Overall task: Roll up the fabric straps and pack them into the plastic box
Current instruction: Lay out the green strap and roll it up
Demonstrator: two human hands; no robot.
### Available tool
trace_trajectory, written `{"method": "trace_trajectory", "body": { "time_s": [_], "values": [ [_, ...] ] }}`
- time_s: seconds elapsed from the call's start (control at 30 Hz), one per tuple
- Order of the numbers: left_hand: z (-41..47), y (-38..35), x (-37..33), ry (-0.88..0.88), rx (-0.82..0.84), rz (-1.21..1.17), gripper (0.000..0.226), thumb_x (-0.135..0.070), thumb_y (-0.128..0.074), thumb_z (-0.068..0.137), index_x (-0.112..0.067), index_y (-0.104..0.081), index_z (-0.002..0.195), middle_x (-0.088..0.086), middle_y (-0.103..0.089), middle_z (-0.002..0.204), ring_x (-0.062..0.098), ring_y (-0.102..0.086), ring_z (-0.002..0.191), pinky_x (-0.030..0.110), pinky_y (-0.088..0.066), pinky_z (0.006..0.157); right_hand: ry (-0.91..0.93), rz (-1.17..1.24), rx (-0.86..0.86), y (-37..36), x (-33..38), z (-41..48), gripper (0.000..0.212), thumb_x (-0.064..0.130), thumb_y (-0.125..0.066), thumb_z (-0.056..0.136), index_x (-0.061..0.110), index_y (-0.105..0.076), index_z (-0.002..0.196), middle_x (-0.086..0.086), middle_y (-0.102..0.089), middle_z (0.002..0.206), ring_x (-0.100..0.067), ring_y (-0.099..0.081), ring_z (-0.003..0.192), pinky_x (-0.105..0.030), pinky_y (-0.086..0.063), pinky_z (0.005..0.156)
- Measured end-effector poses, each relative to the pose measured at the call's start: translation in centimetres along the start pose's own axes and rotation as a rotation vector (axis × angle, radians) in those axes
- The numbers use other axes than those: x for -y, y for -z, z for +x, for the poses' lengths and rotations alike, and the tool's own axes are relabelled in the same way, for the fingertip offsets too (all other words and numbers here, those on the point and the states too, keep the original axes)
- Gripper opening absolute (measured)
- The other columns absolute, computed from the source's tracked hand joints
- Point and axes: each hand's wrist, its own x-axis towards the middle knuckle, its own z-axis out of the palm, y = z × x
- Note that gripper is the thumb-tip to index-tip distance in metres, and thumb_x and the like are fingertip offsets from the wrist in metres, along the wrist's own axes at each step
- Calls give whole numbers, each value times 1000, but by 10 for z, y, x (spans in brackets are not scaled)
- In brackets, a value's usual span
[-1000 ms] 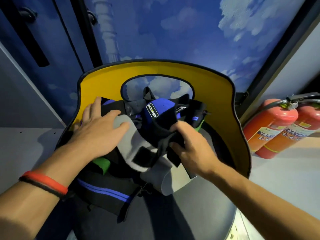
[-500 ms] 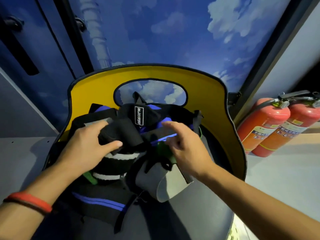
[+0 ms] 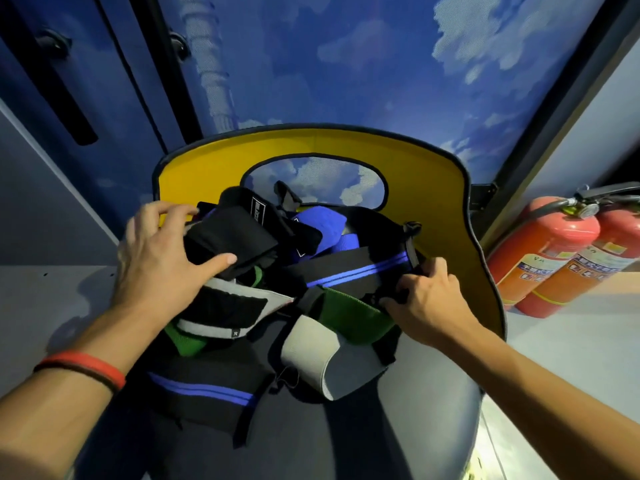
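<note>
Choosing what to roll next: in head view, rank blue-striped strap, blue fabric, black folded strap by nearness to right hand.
1. blue-striped strap: in the right hand.
2. blue fabric: centre, behind.
3. black folded strap: left, in left hand.

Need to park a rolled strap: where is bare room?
Bare pale surface left of the yellow-lined bin, and right of it up to the fire extinguishers. Crowded: the strap pile, gripped by the left hand and right hand.
</note>
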Motion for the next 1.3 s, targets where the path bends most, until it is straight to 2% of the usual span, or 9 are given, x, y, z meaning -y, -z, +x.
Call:
{"method": "trace_trajectory", "body": {
  "time_s": [0.2, 0.27, 0.37, 0.5, 0.67, 0.8, 0.93, 1.1, 1.3],
  "values": [
    [-16, -19, -35, -421, 186, 62, 114, -49, -83, 75, -41, -9, 161, -3, -1, 170, 26, 2, 157, 62, -14, 123, 172, 225, -43, -4, 16, -10, 55, 0, -62, 82, 15, -58, 135, -7, -56, 134, -31, -59, 119, -44, -54, 95],
    [-18, -28, -50, -568, 301, 48, 98, -44, -81, 80, -46, -21, 158, -12, 1, 170, 18, 11, 157, 57, -5, 125, 344, 245, -197, -5, 26, -20, 60, -5, -58, 78, 17, -59, 135, -1, -56, 139, -29, -59, 121, -47, -54, 95],
    [-17, -39, -75, -658, 428, -119, 32, -45, -67, 89, -44, -67, 121, -23, -39, 155, 10, 7, 156, 58, 0, 125, 455, 441, -290, 2, 37, -26, 69, -12, -55, 71, 17, -63, 133, 5, -60, 138, -15, -54, 127, -33, -51, 102],
    [-14, -49, -89, -676, 569, 27, 35, -39, -58, 89, -40, -64, 123, -24, -44, 146, 13, 14, 156, 64, 6, 122, 479, 629, -335, 14, 46, -39, 64, -10, -49, 68, 19, -71, 121, 20, -62, 116, 1, -56, 113, -11, -46, 95],
    [-29, -67, -98, -781, 664, 527, 44, -56, -53, 93, -33, -66, 128, 5, -5, 169, 33, 45, 143, 72, 17, 113, 321, 630, -235, 22, 37, -48, 37, 8, -64, 84, 29, -77, 111, 24, -68, 108, 5, -64, 98, -12, -53, 84],
    [-41, -84, -109, -747, 633, 819, 56, -58, -28, 102, -33, -49, 149, 12, -12, 169, 43, 50, 135, 74, 23, 107, 259, 717, -265, 33, 28, -50, 9, 28, -78, 86, 27, -72, 92, 11, -72, 82, -6, -68, 70, -25, -56, 62],
    [-25, -81, -103, -558, 628, 765, 55, -56, -36, 100, -33, -50, 148, -5, 1, 171, 39, 41, 144, 71, 26, 109, 151, 583, 50, 35, 16, -49, 44, 22, -76, 84, 34, -53, 119, 5, -66, 95, -14, -66, 75, -33, -58, 68],
    [-7, -80, -90, -360, 606, 749, 68, -74, -38, 92, -36, -47, 148, -6, -16, 168, 40, 31, 149, 73, 22, 109, 340, 251, 350, 29, 8, -54, 50, 27, -66, 87, 37, -62, 136, 10, -64, 115, 0, -59, 79, -14, -47, 64],
    [-1, -68, -93, -363, 616, 547, 38, -58, -55, 92, -31, -69, 115, -6, -46, 144, 33, 15, 155, 64, 13, 120, 424, 189, 600, 20, 10, -53, 49, 27, -58, 84, 37, -64, 131, 11, -68, 128, -14, -63, 112, -37, -55, 97]
  ]
}}
